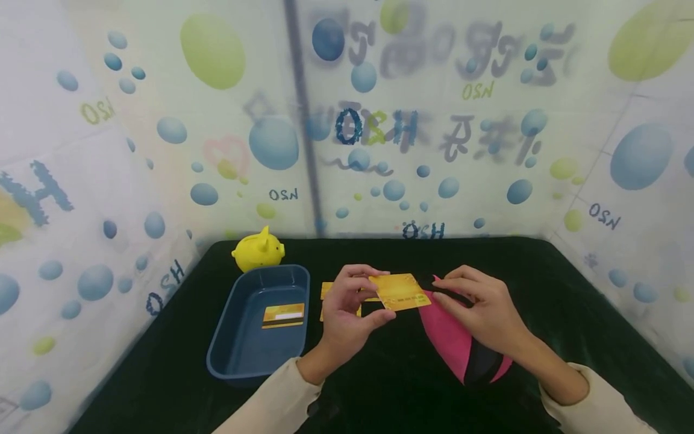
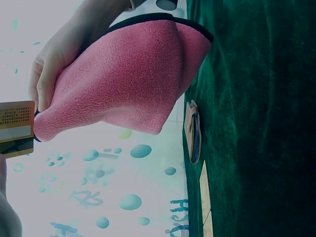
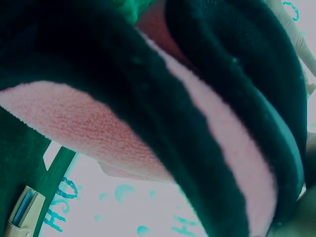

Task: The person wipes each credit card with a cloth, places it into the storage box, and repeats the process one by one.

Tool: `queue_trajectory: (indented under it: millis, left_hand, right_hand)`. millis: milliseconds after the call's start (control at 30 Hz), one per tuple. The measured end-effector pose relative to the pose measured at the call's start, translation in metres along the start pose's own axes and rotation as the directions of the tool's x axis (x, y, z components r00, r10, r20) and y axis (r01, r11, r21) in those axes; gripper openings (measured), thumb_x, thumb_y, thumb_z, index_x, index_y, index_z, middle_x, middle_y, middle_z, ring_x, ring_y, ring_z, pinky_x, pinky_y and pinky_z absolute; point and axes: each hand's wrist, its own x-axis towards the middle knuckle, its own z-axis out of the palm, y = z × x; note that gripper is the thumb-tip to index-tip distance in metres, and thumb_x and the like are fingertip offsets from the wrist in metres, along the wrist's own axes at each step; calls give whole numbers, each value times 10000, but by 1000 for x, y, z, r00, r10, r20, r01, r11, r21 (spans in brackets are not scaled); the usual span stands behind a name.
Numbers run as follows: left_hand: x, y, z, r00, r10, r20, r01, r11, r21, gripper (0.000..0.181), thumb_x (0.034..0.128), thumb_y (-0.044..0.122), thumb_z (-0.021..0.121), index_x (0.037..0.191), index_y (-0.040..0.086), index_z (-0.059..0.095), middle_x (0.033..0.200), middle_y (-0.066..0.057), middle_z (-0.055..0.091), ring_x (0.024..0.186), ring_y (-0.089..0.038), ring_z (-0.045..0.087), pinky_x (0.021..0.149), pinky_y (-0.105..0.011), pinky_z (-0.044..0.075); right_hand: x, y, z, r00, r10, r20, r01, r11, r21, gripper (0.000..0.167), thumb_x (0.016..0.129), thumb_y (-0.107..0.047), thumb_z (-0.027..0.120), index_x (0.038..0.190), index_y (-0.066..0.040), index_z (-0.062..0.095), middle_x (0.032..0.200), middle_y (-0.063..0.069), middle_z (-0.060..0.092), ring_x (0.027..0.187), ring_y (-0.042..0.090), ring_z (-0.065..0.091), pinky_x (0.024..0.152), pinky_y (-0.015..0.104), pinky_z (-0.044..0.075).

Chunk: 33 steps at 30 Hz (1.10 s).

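Observation:
In the head view my left hand point(image 1: 349, 310) pinches a gold card point(image 1: 403, 292) between thumb and fingers, its face tilted toward the camera. Just right of it, my right hand point(image 1: 488, 307) grips a pink cloth with black edging point(image 1: 444, 331), which hangs down from the fingers and touches or nearly touches the card's right edge. In the left wrist view the card point(image 2: 16, 129) shows its back at the left edge, beside the gripped corner of the cloth point(image 2: 123, 74). Folds of the cloth point(image 3: 89, 118) fill much of the right wrist view.
A blue tray point(image 1: 217, 355) on the left holds a gold card point(image 1: 283, 316). Behind it stands a yellow piggy bank point(image 1: 258, 249). More gold cards point(image 1: 326, 290) lie partly behind my left hand. A beige wallet point(image 2: 193, 132) is on the dark green cloth-covered table point(image 2: 247, 148).

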Motion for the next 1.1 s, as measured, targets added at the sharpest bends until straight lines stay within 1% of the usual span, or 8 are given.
queue_trajectory:
  millis: [167,267,400,533,667,800,900,1100]
  left_hand:
    - [1,0,0,1000,-15,-8,15,1000,16,360,901,215,733,992,-69,531,1094,-296,500,1120,-307,633,843,-380,582]
    - [0,0,0,999,-28,-18,29,999,34,356,904,223,729,990,-70,545,1106,-308,486,1112,-306,638,822,-349,589]
    - [0,0,-1,999,-33,-40,37,994,106,314,918,237,717,968,-43,584,1120,-290,495,1069,-315,658,754,-311,601]
    - [1,1,-2,998,-16,-54,25,984,178,271,939,244,697,948,-14,613,1114,-236,537,997,-318,678,676,-290,601]
    - [1,0,-2,999,12,-52,-1,980,200,244,948,229,683,947,-10,631,1103,-218,549,946,-311,678,609,-268,585]
    - [2,-1,-3,998,36,-54,-23,975,222,218,942,211,684,932,-5,656,1068,-221,557,901,-288,678,544,-259,556]
    - [2,-2,-3,997,44,-57,-29,970,240,203,936,196,688,923,-6,671,1040,-226,565,866,-258,675,521,-248,536]
    - [1,-2,-5,998,34,-60,-19,970,242,154,926,140,694,915,-14,690,983,-198,600,818,-219,620,538,-219,529]
  right_hand:
    - [0,0,-1,1000,6,-6,-6,1000,-2,360,679,85,851,996,-65,769,911,-4,678,693,51,501,536,161,410]
    - [0,0,-2,1000,15,0,-15,1000,0,354,691,76,850,1003,-71,770,915,-16,678,697,47,503,540,163,418]
    - [0,0,-2,1000,12,0,-12,1000,9,355,697,80,844,1007,-78,771,912,-33,674,679,41,483,526,165,404]
    - [0,-1,-2,1000,9,3,-9,1000,22,349,709,85,834,1012,-77,771,914,-43,670,673,38,473,513,173,394]
    - [-1,-1,-1,1000,13,5,-13,1000,27,345,712,91,829,1010,-73,770,915,-40,671,681,42,482,512,186,397]
    - [-1,0,-1,1000,13,3,-13,1000,20,348,708,95,829,1010,-67,771,909,-40,668,659,37,456,499,179,370]
    - [-2,0,-1,1000,11,2,-11,1000,13,355,704,92,832,1016,-68,772,913,-46,666,650,34,441,493,167,354]
    - [-2,1,-1,1000,13,2,-13,1000,14,352,707,88,832,1016,-70,771,916,-42,671,668,35,459,506,167,369]
